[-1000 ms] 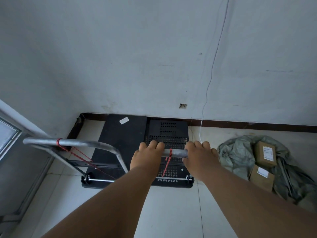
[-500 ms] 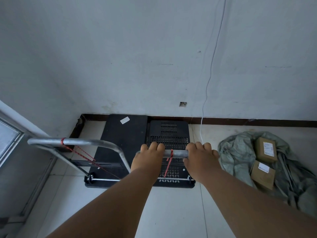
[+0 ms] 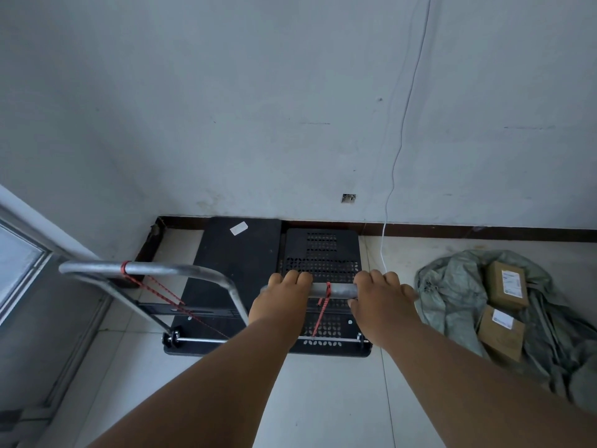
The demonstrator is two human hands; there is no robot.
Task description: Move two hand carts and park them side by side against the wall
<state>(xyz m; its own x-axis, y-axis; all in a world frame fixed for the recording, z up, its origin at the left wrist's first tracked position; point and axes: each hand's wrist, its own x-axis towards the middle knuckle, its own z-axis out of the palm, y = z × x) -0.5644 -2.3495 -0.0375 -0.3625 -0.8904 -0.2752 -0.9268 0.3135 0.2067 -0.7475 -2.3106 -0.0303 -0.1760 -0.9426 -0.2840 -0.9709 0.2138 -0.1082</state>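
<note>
Head view: two hand carts [image 3: 277,286], two hands gripping one handle [image 3: 334,290].

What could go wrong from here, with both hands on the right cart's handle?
1. The right cart sits close beside the left cart; nudging it sideways may knock their decks or handles together.
2. The white cable drops to the floor by its far right corner and could snag a wheel.
3. The left hand grips near the left cart's handle; knuckles could pinch.
</note>
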